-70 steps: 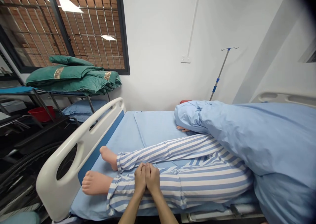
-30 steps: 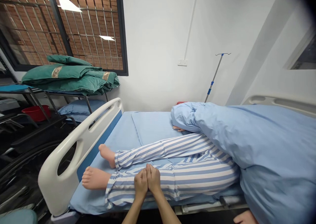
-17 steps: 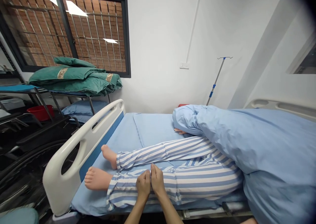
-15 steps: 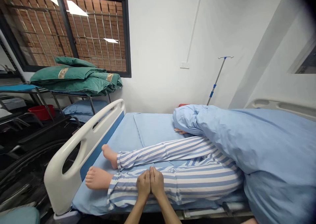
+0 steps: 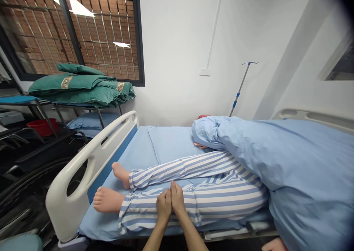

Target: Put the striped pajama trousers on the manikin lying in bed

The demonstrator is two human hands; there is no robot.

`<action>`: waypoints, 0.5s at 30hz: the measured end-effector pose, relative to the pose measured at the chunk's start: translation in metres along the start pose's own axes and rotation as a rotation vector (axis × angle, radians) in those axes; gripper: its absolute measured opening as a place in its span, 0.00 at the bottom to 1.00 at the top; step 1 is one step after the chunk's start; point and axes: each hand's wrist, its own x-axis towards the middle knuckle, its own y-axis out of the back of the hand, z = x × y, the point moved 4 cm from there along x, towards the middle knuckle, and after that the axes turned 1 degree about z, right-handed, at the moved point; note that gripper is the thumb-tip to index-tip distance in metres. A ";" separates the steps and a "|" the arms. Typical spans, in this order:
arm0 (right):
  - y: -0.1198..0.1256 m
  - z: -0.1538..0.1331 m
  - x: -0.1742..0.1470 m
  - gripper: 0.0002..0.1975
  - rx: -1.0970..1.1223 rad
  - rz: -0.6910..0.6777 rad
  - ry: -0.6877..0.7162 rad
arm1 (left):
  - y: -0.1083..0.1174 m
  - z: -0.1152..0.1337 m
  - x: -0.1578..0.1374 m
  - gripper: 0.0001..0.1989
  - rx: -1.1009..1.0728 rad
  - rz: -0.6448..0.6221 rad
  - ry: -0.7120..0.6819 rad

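Near striped leg (image 5: pixel 221 201) runs lengthwise away from the footboard (image 5: pixel 59 211), crossing below my left hand (image 5: pixel 164 205) (nearer the footboard) and right hand (image 5: pixel 177 199), both curled; grip's contents hidden, cannot tell.

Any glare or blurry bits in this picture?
Head view: white patches of glare show on the window; head view: the top right corner fades into dark blur; head view: left hand, right hand and striped trousers look fairly sharp.

No readable text, label, brand, number or sign, as far as discernible.
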 end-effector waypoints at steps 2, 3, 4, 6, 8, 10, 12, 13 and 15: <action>0.006 -0.005 0.001 0.18 -0.032 -0.001 0.004 | -0.003 -0.005 -0.002 0.17 0.063 -0.021 -0.057; 0.009 -0.009 0.001 0.18 -0.060 -0.007 0.018 | -0.003 -0.008 -0.002 0.17 0.080 -0.013 -0.060; 0.012 -0.012 0.001 0.18 -0.089 -0.011 0.036 | -0.004 -0.010 -0.002 0.17 0.094 -0.001 -0.053; 0.017 -0.016 0.001 0.17 -0.126 -0.011 0.065 | -0.004 -0.012 -0.001 0.17 0.118 0.016 -0.032; 0.020 -0.014 0.001 0.18 -0.134 -0.003 0.057 | -0.005 -0.011 0.000 0.17 0.120 0.012 -0.014; 0.019 -0.007 0.000 0.18 -0.140 -0.006 0.035 | -0.004 -0.010 0.001 0.18 0.096 0.009 0.016; 0.016 0.001 -0.002 0.18 -0.149 -0.019 0.020 | -0.003 -0.007 0.002 0.18 0.039 -0.005 0.063; 0.015 0.003 -0.003 0.18 -0.150 -0.025 0.020 | -0.003 -0.005 0.003 0.18 -0.002 -0.014 0.093; 0.014 0.005 -0.003 0.18 -0.134 -0.031 0.020 | -0.001 0.002 0.005 0.18 -0.119 -0.008 0.161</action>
